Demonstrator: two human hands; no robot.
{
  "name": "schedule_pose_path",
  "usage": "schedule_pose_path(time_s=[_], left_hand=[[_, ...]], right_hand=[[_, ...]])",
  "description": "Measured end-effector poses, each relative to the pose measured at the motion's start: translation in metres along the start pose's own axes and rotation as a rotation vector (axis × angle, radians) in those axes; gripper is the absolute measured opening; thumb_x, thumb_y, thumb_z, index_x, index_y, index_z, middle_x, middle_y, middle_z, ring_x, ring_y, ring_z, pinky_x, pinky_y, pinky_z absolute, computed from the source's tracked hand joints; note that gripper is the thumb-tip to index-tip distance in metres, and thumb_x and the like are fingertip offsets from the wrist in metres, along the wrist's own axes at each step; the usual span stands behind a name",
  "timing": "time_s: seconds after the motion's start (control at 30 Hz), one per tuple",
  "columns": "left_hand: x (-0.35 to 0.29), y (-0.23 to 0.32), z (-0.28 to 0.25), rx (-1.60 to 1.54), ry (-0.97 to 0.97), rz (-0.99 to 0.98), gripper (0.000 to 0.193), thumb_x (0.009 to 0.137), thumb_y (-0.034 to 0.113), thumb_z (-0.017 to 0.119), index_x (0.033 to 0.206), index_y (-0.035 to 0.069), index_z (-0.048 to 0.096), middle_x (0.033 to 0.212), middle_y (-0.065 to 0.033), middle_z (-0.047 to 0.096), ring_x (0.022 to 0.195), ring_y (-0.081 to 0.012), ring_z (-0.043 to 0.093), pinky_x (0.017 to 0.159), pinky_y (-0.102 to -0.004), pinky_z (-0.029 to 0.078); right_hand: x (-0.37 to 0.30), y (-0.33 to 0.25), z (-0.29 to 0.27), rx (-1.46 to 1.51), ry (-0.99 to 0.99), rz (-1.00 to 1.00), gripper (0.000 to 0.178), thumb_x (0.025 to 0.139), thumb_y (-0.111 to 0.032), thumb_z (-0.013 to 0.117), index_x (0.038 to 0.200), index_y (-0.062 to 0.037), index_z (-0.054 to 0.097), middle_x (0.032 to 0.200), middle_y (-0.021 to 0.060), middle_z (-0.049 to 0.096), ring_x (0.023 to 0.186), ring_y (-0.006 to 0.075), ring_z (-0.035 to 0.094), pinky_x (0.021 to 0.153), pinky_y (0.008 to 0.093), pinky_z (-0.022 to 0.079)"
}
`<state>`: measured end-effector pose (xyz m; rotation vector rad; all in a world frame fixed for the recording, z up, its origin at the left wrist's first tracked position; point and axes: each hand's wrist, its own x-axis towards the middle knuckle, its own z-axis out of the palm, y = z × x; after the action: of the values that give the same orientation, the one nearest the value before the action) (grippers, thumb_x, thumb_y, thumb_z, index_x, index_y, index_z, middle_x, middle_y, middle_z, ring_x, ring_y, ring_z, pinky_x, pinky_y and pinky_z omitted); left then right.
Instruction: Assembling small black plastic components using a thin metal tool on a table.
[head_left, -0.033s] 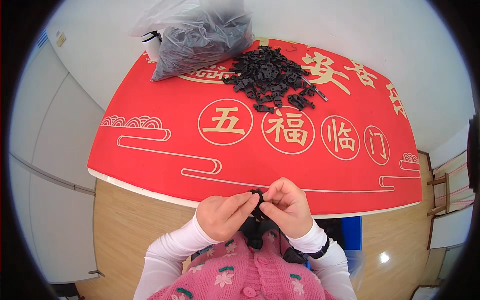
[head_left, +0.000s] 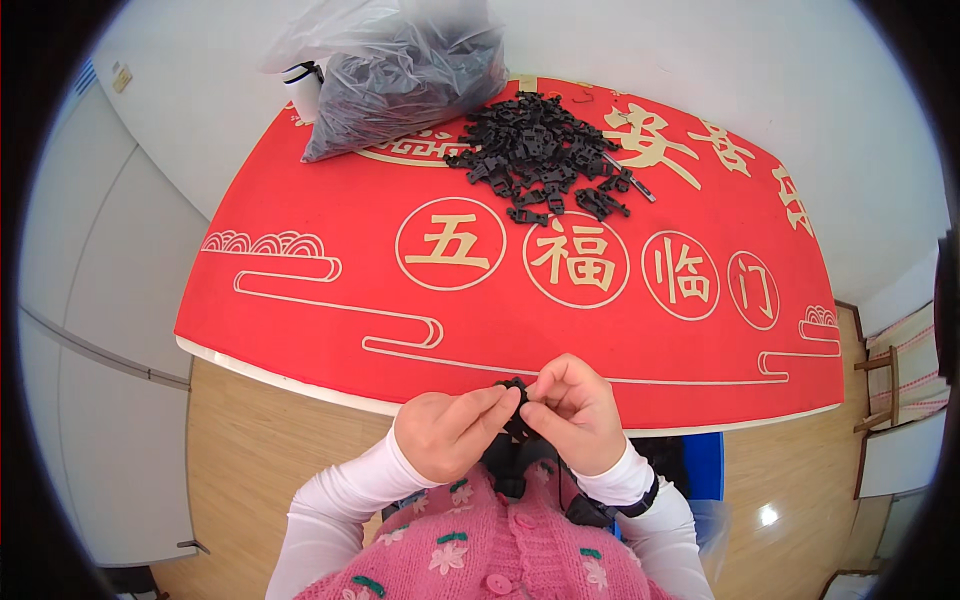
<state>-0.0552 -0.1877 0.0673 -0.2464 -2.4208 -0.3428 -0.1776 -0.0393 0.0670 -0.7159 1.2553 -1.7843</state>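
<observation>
At the near edge of the red table (head_left: 300,345), both hands (head_left: 443,432) angle inward, pinching a small black part (head_left: 516,424).

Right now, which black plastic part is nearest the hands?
The black part held between left hand and right hand, apart from the pile farther back.

Two hands (head_left: 445,437) (head_left: 582,425), one bag (head_left: 415,85), one pile (head_left: 540,150)

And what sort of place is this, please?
Probably a small indoor workroom, perhaps in a home: a red-covered table bears a heap of black parts and a bulging plastic bag.
</observation>
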Motion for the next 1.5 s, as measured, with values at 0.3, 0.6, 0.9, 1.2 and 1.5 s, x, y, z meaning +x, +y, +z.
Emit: schedule_pose_path(time_s=[0.3, 0.6, 0.9, 1.2, 1.5], left_hand=[[0.003, -0.008, 0.021, -0.213, 0.104, -0.121, 0.038, 0.062, 0.001, 0.070, 0.100, 0.003, 0.065, 0.088, -0.0079, 0.063, 0.066, -0.0214, 0.064, 0.049, -0.0291, 0.049], [0.014, -0.016, 0.005, -0.052, 0.042, -0.107, 0.034, 0.063, -0.001, 0.069, 0.097, 0.002, 0.066, 0.081, -0.0086, 0.064, 0.065, -0.0226, 0.063, 0.051, -0.0300, 0.049], [0.012, -0.022, -0.014, -0.130, -0.079, -0.282, 0.013, 0.073, 0.006, 0.066, 0.086, 0.003, 0.064, 0.073, -0.0122, 0.063, 0.063, -0.0276, 0.062, 0.052, -0.0346, 0.050], [0.001, -0.045, 0.044, -0.973, 0.249, -0.509, 0.040, 0.089, 0.011, 0.053, 0.128, 0.002, 0.051, 0.072, -0.0005, 0.058, 0.059, -0.0136, 0.055, 0.054, -0.0272, 0.045], [0.006, -0.065, 0.042, -1.711, 0.041, -0.893, 0.048, 0.094, 0.012, 0.046, 0.140, 0.004, 0.036, 0.080, 0.0012, 0.053, 0.059, -0.0042, 0.044, 0.055, -0.0160, 0.035]], right_hand=[[0.002, -0.003, -0.001, -0.006, 0.018, 0.022, 0.022, 0.083, 0.003, 0.063, 0.092, -0.0049, 0.045, 0.078, 0.0002, 0.057, 0.072, 0.0037, 0.054, 0.063, 0.0169, 0.042], [0.004, -0.008, 0.000, -0.428, -0.088, -0.150, 0.033, 0.075, 0.010, 0.067, 0.098, -0.0027, 0.048, 0.088, 0.0019, 0.056, 0.083, 0.0086, 0.055, 0.075, 0.0227, 0.046], [0.050, -0.018, -0.003, -0.239, -0.131, -0.095, 0.023, 0.080, 0.004, 0.063, 0.098, -0.0014, 0.049, 0.092, 0.0035, 0.056, 0.086, 0.0112, 0.056, 0.076, 0.0249, 0.045], [0.046, -0.009, 0.057, -1.017, -0.051, -0.682, 0.019, 0.075, 0.004, 0.062, 0.093, -0.0020, 0.055, 0.097, 0.0172, 0.057, 0.081, 0.0292, 0.060, 0.068, 0.0340, 0.049], [0.024, 0.024, 0.043, -0.866, 0.078, -0.773, 0.020, 0.072, 0.004, 0.062, 0.090, -0.0018, 0.056, 0.110, 0.0189, 0.056, 0.085, 0.0373, 0.061, 0.073, 0.0386, 0.051]])
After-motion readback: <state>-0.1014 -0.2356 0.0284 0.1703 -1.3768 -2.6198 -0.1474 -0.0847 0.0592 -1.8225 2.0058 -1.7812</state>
